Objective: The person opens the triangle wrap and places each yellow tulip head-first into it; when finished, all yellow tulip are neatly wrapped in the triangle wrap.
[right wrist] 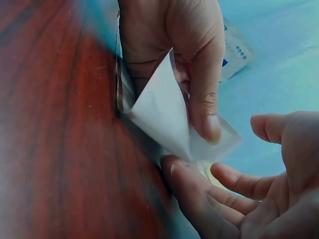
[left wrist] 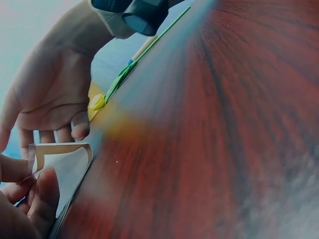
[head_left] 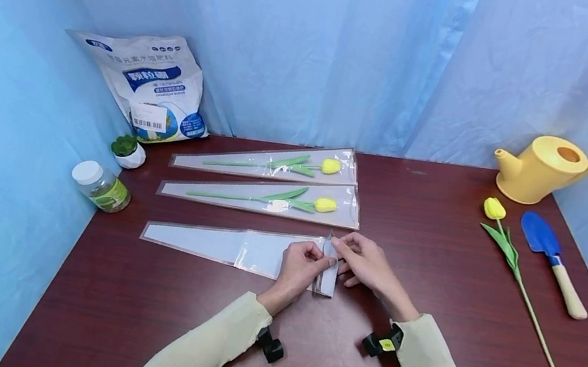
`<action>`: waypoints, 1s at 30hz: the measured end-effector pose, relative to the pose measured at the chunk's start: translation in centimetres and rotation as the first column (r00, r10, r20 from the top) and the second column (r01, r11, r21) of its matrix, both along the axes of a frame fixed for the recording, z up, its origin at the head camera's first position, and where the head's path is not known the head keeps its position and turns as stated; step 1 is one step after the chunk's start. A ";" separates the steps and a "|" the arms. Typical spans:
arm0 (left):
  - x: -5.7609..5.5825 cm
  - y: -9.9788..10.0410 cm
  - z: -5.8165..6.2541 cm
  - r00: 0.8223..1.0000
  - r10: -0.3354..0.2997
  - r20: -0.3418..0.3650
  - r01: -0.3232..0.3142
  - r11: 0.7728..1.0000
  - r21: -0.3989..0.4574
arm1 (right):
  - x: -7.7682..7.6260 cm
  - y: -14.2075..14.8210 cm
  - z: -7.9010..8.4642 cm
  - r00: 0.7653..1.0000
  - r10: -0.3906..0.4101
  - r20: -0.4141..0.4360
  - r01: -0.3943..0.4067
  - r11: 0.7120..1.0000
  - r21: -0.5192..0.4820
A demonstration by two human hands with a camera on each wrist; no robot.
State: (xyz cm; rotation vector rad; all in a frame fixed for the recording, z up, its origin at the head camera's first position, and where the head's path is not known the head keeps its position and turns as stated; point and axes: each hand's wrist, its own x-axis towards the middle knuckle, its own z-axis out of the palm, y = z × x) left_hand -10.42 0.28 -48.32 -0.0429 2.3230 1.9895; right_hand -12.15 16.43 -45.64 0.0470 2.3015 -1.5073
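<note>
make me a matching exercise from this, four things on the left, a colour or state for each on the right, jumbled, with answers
Things:
1. watering can
2. trowel
3. jar
4. flowerless sleeve

Descriptions:
A. white-lidded
B. pinched by the left hand
C. yellow
D. blue-bladed

Pairs: 1-C, 2-D, 3-A, 4-B

Head cam: above table (head_left: 140,312), facing fwd/down. L wrist cam (head_left: 272,349), v. close, faces R twd loose tulip (left wrist: 121,78); R wrist cam (head_left: 373,344), also close, L twd bag (right wrist: 237,54); both share wrapper (right wrist: 162,109).
</note>
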 end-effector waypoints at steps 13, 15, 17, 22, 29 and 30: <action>-0.2 -0.1 -0.1 0.995 -0.046 0.092 0.023 0.972 0.235 | -0.8 0.4 -0.2 1.000 -0.020 -0.010 0.020 1.000 -0.007; -0.3 -0.2 -0.1 0.993 -0.053 0.108 0.023 0.964 0.265 | -0.8 0.9 -0.3 1.000 -0.010 0.004 0.010 0.999 -0.041; -0.4 -0.2 -0.2 0.990 -0.060 0.124 0.023 0.960 0.279 | -0.8 1.4 -0.3 1.000 -0.003 0.009 0.004 0.998 -0.066; -0.5 -0.4 -0.1 0.981 -0.089 0.174 0.029 0.946 0.323 | -0.6 2.5 -0.4 1.000 0.012 -0.001 -0.012 0.999 -0.052; -0.6 -0.7 0.2 0.973 -0.127 0.193 0.056 0.940 0.335 | -0.4 2.8 -0.7 0.998 0.063 -0.012 -0.063 0.998 -0.012; -0.6 -0.7 0.2 0.972 -0.131 0.193 0.060 0.940 0.337 | -0.4 2.8 -0.7 0.998 0.066 -0.014 -0.067 0.998 -0.007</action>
